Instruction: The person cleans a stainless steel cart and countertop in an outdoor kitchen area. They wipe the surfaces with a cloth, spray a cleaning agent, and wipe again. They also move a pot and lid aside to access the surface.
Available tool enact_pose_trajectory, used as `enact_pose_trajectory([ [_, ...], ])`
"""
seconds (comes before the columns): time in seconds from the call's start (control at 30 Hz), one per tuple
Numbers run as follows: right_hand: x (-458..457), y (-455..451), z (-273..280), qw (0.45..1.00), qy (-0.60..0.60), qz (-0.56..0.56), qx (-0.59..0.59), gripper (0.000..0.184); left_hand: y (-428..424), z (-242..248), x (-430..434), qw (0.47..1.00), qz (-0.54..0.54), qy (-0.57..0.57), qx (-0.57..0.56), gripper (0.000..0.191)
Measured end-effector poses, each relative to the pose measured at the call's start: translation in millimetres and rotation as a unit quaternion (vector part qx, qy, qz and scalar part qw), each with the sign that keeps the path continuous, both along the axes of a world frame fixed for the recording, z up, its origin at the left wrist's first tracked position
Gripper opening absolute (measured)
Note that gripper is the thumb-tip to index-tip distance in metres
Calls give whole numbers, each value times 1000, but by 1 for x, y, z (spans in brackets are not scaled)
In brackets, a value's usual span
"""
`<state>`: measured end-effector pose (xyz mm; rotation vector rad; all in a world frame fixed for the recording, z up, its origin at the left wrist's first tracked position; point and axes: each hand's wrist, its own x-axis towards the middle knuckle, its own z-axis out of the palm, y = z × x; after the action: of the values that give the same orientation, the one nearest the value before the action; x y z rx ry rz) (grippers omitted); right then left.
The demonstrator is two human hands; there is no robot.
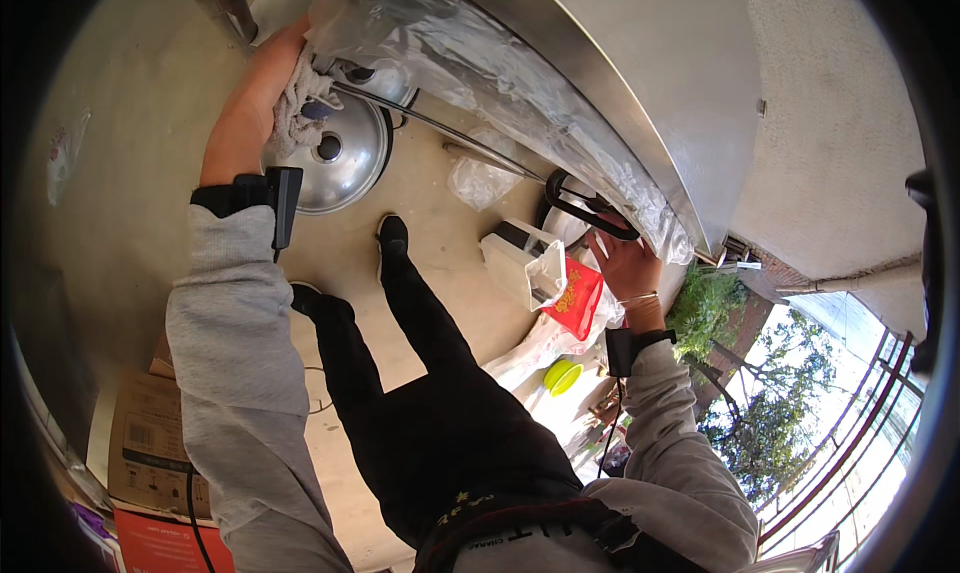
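Observation:
My left hand (298,39) reaches to the table's edge at the upper left, its fingers hidden by plastic film and a bunched grey cloth (294,119), so its hold is unclear. From beside the cloth a thin metal rod (442,130) slants towards a black loop-shaped handle (592,214). My right hand (628,269) is at that handle, under the plastic-covered edge, fingers spread; whether it grips the handle cannot be told. Clear plastic film (480,63) hangs along the metal-edged table (637,108).
Below the table, lidded metal pots (349,164) stand on the floor near a clear plastic bag (480,179), a white plastic bin (517,262) and a red bag (581,303). A lime-green basin (562,377) lies beyond. Cardboard boxes (150,445) are at the lower left.

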<state>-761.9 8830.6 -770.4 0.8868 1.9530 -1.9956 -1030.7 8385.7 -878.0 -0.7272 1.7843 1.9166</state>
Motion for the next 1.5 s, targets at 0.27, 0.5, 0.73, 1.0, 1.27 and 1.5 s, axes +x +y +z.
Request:
enact_pose_trajectory([
  [0.27,19,23,-17,984,31,82,157,52,-10,13,22,999,-16,23,-28,60],
  [0.5,37,61,-36,932,-66,175,309,57,-4,28,55,999,-15,22,-30,61],
  [0.73,50,64,-50,526,-90,409,740,48,-8,38,56,998,-28,18,-48,62],
  [1.0,21,53,-42,620,-77,404,668,47,7,41,37,997,-42,26,-66,63],
  [1.27,20,79,-71,999,46,12,-6,58,14,62,42,988,-60,34,-138,63],
  [1.5,25,56,-72,998,51,-22,-9,57,14,50,34,981,-77,53,-170,51],
])
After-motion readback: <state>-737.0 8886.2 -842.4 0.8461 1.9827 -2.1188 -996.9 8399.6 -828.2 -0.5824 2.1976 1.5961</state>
